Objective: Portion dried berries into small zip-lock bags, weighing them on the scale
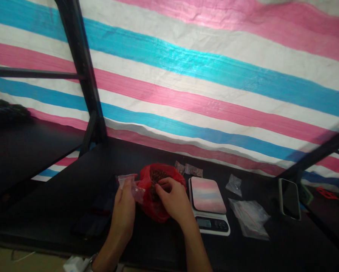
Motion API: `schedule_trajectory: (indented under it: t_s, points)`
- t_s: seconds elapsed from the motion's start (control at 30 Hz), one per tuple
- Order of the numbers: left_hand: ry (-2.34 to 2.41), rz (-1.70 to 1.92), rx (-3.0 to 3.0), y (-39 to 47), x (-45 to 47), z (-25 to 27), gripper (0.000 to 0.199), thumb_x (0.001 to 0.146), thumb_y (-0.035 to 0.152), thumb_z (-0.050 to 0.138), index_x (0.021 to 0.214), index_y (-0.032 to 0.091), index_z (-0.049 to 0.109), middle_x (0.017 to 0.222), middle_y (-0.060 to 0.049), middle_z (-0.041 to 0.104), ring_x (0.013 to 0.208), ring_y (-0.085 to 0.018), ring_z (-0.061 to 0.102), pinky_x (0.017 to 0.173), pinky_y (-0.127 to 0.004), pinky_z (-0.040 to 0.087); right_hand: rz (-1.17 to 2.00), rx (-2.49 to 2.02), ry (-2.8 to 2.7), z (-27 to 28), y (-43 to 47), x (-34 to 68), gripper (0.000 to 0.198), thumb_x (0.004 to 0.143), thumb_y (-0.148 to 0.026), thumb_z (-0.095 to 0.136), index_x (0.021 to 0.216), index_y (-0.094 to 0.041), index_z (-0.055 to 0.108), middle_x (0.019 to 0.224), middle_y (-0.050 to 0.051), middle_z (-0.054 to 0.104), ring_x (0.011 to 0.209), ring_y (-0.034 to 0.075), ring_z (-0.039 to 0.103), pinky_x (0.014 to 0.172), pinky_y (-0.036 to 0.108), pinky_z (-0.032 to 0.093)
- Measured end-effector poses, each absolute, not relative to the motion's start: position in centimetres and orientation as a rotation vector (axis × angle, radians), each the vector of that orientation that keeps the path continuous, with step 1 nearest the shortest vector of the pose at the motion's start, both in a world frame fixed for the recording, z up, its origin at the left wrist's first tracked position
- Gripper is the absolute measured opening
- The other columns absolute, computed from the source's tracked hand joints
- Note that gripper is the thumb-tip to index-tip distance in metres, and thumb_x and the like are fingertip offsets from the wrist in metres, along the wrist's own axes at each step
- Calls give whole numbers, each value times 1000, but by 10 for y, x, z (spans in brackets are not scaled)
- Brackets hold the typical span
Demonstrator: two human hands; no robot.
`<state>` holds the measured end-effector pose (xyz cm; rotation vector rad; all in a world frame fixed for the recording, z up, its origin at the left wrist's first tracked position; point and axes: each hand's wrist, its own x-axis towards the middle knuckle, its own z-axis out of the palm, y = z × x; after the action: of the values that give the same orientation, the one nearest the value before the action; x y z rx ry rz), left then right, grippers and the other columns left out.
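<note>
A red plastic bag [160, 216] stands wide open on the black table, with small brown dried pieces [157, 175] heaped inside; their exact kind is too blurred to tell. My left hand [125, 206] grips a small clear zip bag [138, 193] at the red bag's left side. Over the red bag's mouth, my right hand [173, 197] reaches in from the right, its fingers bent together on the brown pieces. The tips of those fingers are partly hidden among the pieces. A white digital scale [209, 204] lies just right of my right hand, with nothing resting on its reflective plate.
Two small filled bags, one a clear packet [194, 170], lie behind the scale. To the right are an empty zip bag [234, 185], a stack of clear bags [250, 219] and a phone [290, 199]. A black metal post [85, 68] rises at left before striped sheeting [200, 98].
</note>
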<state>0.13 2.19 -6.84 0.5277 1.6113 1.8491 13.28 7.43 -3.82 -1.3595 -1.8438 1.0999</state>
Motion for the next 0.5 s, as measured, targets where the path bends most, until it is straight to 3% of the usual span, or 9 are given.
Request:
schedule_trajectory:
  t_s: [0.13,0.3,0.5]
  points:
    - [1675,1918,685,15,8,-57,58,93,69,56,118,19,69,100,-6,77,84,-24,74,78,-37,61,1163,-1330,-1730,-42,81,146,23,95,-38,69,101,-18,80,93,7,82,90,25,77,78,34,54]
    - [1795,1844,1189,6,17,-56,54,88,48,68,134,21,65,125,-9,79,109,-27,77,94,-40,63,1123,-1289,-1594,-41,88,165,28,91,-43,69,98,-18,79,92,9,82,89,28,77,78,36,55]
    - [1763,1607,1410,12,22,-70,51,91,42,60,137,22,66,137,-13,77,125,-31,75,110,-48,60,1129,-1213,-1505,-28,85,176,29,88,-46,69,96,-19,76,95,9,83,91,27,78,82,37,57]
